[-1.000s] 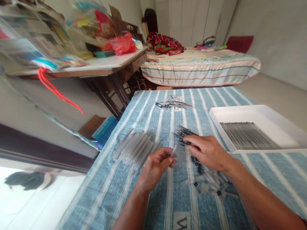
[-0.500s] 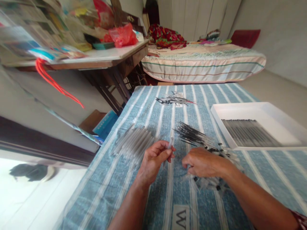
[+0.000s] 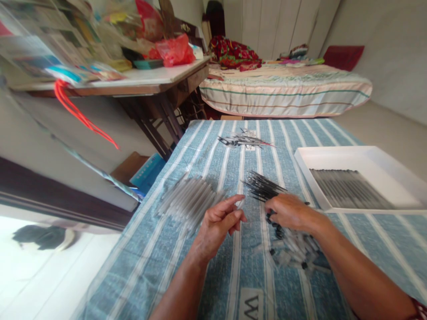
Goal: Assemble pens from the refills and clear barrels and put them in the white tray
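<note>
My left hand (image 3: 222, 222) is over the middle of the striped cloth, index finger stretched forward, with a short clear plastic tube (image 3: 239, 203), partly hidden, between thumb and fingers. Just left of it lies a bundle of translucent grey pen barrels (image 3: 187, 200). My right hand (image 3: 290, 213) reaches down with its fingertips pinched at the small black pieces (image 3: 277, 230); what is in them is hidden. Beyond it lies a fanned pile of black pen refills (image 3: 263, 183). Clear pen caps (image 3: 298, 249) are heaped below the right hand.
A white tray (image 3: 336, 153) at right holds a row of grey pens with dark ends (image 3: 348, 189). More thin pen parts (image 3: 245, 140) lie at the table's far end. A cluttered desk (image 3: 133, 86) stands left; a bed (image 3: 283, 89) is behind.
My right hand has moved forward, from beside the clear caps to the black pieces near the refills. My left index finger has straightened, and the clear tube shows less.
</note>
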Demonstrator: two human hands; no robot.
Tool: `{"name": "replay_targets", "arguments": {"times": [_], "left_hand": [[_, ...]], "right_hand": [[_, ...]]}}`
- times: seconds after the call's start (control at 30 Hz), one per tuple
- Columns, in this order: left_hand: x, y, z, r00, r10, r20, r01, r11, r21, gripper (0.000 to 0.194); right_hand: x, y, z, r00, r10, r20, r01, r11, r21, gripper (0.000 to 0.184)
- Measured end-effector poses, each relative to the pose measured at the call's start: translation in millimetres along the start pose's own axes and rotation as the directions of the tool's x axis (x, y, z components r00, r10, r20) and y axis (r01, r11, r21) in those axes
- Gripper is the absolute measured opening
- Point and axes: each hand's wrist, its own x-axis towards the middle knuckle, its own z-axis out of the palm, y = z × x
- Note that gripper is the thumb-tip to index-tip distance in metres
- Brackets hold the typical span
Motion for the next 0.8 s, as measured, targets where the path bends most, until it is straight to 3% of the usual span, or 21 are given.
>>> {"name": "replay_targets", "arguments": {"times": [0.23, 0.37, 0.43, 0.5, 0.6, 0.67, 0.8], "left_hand": [[-1.8, 3.4, 2.5, 0.999, -0.007, 0.035, 0.005, 0.998, 0.055, 0.038], [-2.2, 2.1, 1.7, 0.998, -0.021, 0.055, 0.017, 0.997, 0.08, 0.038], [-2.7, 2.2, 1.7, 0.996, -0.034, 0.077, 0.027, 0.995, 0.096, 0.038], [-3.2, 2.8, 1.9, 0.993, -0.04, 0.109, 0.028, 0.993, 0.114, 0.036], [-3.8, 4.0, 2.8, 0.989, -0.038, 0.146, 0.018, 0.99, 0.137, 0.035], [-4.1, 4.8, 3.5, 0.986, -0.044, 0.159, 0.021, 0.99, 0.142, 0.036], [-4.8, 7.1, 5.2, 0.986, -0.061, 0.157, 0.036, 0.986, 0.16, 0.037]], "right_hand": [[2.2, -8.9, -1.1, 1.0, -0.006, -0.019, 0.006, 1.0, 0.008, 0.015], [1.4, -5.3, -1.5, 0.989, -0.06, -0.138, 0.093, 0.964, 0.248, 0.013], [0.4, -3.7, -1.3, 0.981, -0.06, -0.187, 0.139, 0.885, 0.445, 0.012], [-0.8, -2.9, -0.5, 0.977, -0.045, -0.209, 0.171, 0.752, 0.637, 0.011], [-2.3, -2.4, 1.2, 0.966, -0.019, -0.258, 0.223, 0.564, 0.795, 0.016], [-3.0, -2.5, 1.5, 0.951, -0.008, -0.308, 0.269, 0.508, 0.818, 0.017], [-4.2, -4.4, -1.0, 0.924, -0.028, -0.38, 0.343, 0.494, 0.799, 0.015]]}}
